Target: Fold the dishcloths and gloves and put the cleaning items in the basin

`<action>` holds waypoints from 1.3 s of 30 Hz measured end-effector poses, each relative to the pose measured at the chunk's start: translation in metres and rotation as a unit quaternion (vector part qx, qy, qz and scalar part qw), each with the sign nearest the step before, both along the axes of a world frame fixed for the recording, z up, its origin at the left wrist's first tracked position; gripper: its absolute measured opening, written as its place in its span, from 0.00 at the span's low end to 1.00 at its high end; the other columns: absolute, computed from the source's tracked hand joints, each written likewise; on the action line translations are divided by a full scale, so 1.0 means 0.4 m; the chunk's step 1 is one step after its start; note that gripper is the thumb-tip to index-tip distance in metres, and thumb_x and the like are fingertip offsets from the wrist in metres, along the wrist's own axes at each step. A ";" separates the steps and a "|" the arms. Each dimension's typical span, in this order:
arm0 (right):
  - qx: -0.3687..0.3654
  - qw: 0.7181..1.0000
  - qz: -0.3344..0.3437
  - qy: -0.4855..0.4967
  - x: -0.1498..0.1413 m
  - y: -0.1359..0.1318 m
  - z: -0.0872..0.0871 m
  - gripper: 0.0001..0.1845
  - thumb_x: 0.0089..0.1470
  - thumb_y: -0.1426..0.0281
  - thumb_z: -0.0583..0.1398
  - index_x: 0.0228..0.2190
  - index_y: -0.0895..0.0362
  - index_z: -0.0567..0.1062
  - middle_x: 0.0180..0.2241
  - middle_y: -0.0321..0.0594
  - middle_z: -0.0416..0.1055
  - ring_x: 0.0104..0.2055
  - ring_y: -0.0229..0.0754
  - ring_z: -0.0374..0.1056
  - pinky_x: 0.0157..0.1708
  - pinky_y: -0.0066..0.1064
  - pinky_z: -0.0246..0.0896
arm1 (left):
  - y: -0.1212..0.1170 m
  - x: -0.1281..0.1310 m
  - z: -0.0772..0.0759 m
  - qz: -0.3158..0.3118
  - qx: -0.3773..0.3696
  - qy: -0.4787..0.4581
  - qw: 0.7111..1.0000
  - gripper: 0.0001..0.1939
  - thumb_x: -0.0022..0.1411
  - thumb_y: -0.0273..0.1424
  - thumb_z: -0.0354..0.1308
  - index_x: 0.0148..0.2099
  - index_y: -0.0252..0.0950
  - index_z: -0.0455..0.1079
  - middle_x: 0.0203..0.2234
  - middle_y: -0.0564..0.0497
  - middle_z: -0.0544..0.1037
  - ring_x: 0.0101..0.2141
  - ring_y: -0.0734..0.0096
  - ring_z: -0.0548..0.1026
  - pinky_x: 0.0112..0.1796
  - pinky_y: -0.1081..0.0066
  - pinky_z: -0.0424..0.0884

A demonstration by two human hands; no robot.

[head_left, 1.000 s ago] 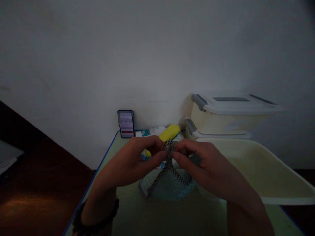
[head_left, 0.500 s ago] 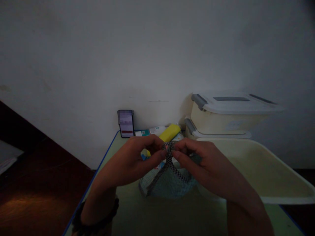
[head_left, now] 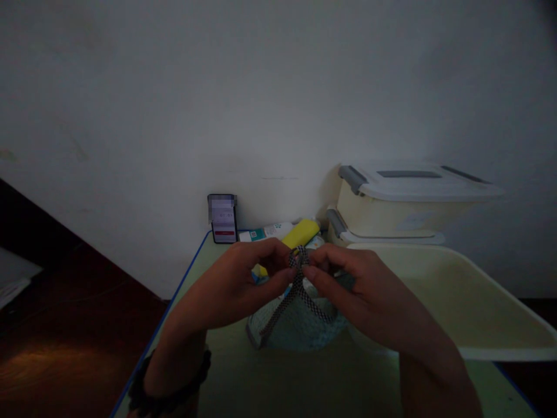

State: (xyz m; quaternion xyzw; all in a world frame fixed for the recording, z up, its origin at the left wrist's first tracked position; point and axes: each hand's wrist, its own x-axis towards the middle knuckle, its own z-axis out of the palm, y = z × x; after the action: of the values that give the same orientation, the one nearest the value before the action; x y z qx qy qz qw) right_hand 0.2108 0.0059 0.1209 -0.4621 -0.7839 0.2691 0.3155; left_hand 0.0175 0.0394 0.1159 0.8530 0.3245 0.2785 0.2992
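Between my two hands a black-and-white checked ribbon (head_left: 299,283) is looped, its crossing pinched at the fingertips. My left hand (head_left: 246,278) grips the ribbon from the left with thumb and forefinger. From the right, my right hand (head_left: 348,278) pinches it the same way. Two ribbon ends hang apart below the crossing, in front of a pale green textured item (head_left: 300,331) on the table. Whether the ribbon is fixed to that item I cannot tell. Behind the hands lies a yellow packet (head_left: 303,232), partly covered by fingers.
A phone (head_left: 224,219) leans against the wall at the table's back left corner. White packaging (head_left: 265,232) lies beside it. Lidded storage boxes (head_left: 404,217) are stacked at the back right, with a cream tray-like container (head_left: 461,290) before them. The table (head_left: 300,383) has a blue edge.
The ribbon loop at my fingertips stands a little higher and rounder, with an opening showing in it. Both hands have stayed nearly in place.
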 end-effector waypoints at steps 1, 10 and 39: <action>-0.003 1.000 0.000 -0.002 0.000 0.001 -0.001 0.09 0.57 0.70 0.54 0.25 0.56 0.67 0.20 0.29 0.61 0.22 0.31 0.57 0.21 0.24 0.50 | 0.000 0.000 0.000 0.001 0.001 -0.002 1.000 0.04 0.61 0.29 0.53 0.36 0.34 0.68 0.28 0.53 0.75 0.31 0.75 0.72 0.33 0.76 0.68; -0.004 1.000 0.001 -0.009 -0.004 0.004 -0.003 0.08 0.56 0.71 0.54 0.26 0.57 0.69 0.20 0.29 0.62 0.21 0.31 0.56 0.20 0.24 0.48 | -0.003 -0.002 -0.004 0.008 0.011 -0.002 1.000 0.05 0.61 0.29 0.53 0.36 0.33 0.67 0.28 0.52 0.75 0.30 0.74 0.72 0.32 0.74 0.69; 0.055 0.998 -0.009 0.038 0.018 0.000 -0.003 0.04 0.58 0.69 0.54 0.32 0.53 0.68 0.23 0.29 0.64 0.24 0.31 0.59 0.23 0.24 0.52 | 0.014 0.000 -0.026 -0.014 -0.046 -0.040 0.998 0.15 0.60 0.36 0.56 0.47 0.36 0.60 0.39 0.50 0.70 0.40 0.69 0.70 0.41 0.68 0.69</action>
State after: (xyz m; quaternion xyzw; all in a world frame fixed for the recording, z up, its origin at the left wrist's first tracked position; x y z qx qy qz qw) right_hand 0.2181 0.0059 0.1198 -0.4406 -0.7806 0.2402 0.3727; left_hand 0.0174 0.0450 0.1055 0.8310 0.3125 0.2926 0.3551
